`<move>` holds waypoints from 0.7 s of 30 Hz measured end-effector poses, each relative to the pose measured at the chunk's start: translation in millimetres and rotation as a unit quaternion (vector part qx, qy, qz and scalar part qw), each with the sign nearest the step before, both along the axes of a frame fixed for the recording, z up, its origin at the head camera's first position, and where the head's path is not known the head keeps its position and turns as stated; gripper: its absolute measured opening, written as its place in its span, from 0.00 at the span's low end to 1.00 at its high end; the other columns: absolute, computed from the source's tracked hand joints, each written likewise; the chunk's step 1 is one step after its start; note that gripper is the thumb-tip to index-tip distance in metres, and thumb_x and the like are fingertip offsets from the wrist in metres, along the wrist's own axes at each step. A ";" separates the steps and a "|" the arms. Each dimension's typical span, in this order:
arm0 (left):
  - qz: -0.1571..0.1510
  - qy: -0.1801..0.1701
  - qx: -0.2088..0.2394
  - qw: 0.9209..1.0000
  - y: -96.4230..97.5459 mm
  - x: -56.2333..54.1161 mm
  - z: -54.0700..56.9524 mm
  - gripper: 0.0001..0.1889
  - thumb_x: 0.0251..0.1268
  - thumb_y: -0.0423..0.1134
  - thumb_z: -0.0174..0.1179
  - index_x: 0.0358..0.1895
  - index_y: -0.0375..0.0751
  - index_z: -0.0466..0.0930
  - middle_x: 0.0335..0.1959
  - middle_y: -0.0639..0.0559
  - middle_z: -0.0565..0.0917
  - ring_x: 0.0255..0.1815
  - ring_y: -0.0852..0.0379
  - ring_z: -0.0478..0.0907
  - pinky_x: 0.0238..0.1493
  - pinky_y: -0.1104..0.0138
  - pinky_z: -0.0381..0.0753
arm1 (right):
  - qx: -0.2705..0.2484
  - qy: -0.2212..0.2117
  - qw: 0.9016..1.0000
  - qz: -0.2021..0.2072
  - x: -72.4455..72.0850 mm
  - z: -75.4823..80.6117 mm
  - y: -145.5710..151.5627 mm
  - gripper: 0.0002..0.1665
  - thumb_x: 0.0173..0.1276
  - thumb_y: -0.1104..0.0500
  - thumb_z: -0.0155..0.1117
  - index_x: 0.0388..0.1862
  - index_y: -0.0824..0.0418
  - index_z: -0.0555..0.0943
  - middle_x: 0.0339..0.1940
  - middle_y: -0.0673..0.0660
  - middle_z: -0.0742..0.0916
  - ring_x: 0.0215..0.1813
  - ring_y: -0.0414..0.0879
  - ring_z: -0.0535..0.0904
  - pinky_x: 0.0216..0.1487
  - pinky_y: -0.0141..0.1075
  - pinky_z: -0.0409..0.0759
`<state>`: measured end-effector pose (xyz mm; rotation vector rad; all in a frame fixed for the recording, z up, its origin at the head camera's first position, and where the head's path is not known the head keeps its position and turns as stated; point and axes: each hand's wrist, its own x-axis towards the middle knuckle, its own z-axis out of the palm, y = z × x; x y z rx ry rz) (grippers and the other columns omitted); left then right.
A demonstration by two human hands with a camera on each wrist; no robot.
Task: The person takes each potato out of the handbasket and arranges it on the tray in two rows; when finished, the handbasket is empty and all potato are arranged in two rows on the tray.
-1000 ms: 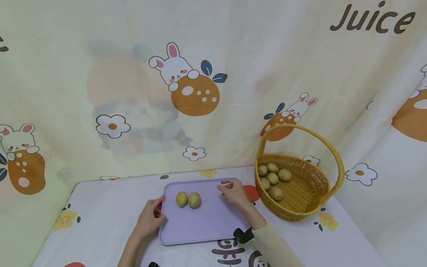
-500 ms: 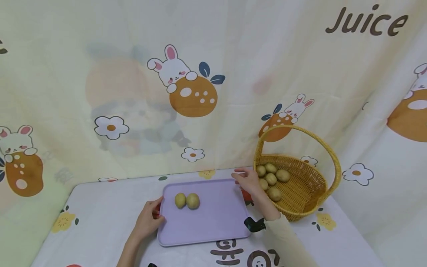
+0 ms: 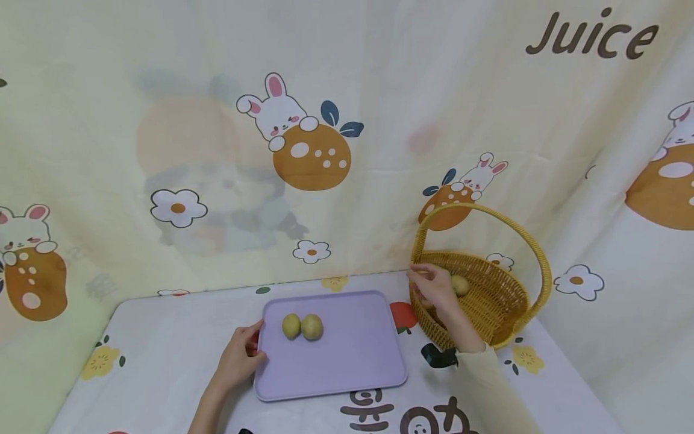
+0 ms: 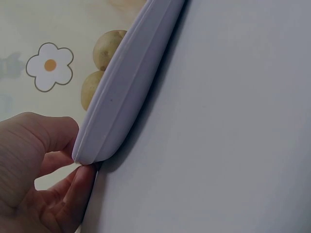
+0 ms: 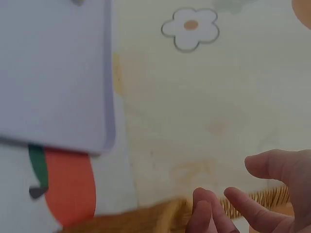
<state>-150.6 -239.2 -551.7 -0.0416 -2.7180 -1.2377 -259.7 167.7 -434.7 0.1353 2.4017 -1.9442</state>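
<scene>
A purple tray (image 3: 347,361) lies on the table, with two potatoes (image 3: 311,327) side by side at its far left. My left hand (image 3: 238,357) grips the tray's left edge; in the left wrist view its fingertips (image 4: 68,133) meet the rim and the underside. My right hand (image 3: 438,289) is over the left rim of a yellow wicker basket (image 3: 490,301), thumb and fingers apart, nothing between them. In the right wrist view the fingers (image 5: 257,211) overlap the basket's rim. Potatoes (image 3: 461,285) lie in the basket, most of them hidden behind the hand.
The basket's tall arched handle (image 3: 509,226) rises over it at the right of the table. A patterned curtain (image 3: 374,223) hangs along the table's back edge. A black wrist camera (image 3: 438,355) sits below the right wrist, near the basket's front.
My right hand has moved right, from above the tray's right side to over the basket's left rim. My left hand stays at the tray's edge, and both potatoes on the tray stay put.
</scene>
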 end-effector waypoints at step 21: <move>0.001 -0.009 -0.003 1.000 2.8 2.3 3.7 0.35 0.48 0.26 0.64 0.67 0.31 0.72 0.47 0.41 0.75 0.37 0.57 0.76 0.41 0.66 0.77 | 0.144 -0.024 0.989 -0.034 15.5 -34.0 72.9 0.24 0.70 0.58 0.60 0.56 0.76 0.76 0.40 0.63 0.81 0.36 0.44 0.74 0.33 0.35 0.75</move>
